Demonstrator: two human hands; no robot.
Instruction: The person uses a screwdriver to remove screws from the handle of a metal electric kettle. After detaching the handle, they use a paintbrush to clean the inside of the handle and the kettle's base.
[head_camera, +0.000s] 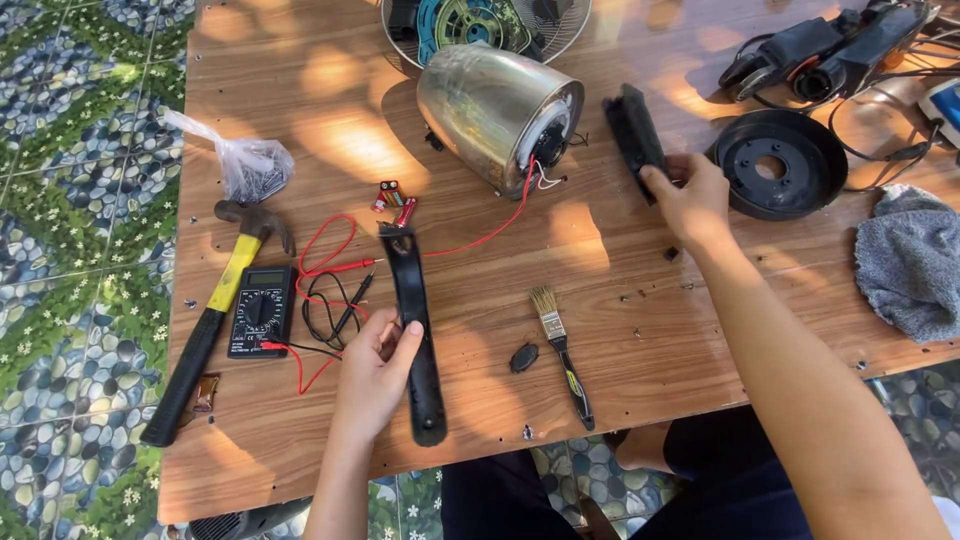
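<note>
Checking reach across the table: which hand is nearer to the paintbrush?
Left. The left hand holds the long black strip just left of the paintbrush; the right hand is farther up, on the black block.

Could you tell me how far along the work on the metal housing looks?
Done: the metal housing lies on its side, open, wires trailing out; a round black base sits apart. In hand: the left hand holds a long black strip, the right hand grips a black bar. Left: multimeter, brush and hammer lie untouched; nothing is reassembled.
</note>
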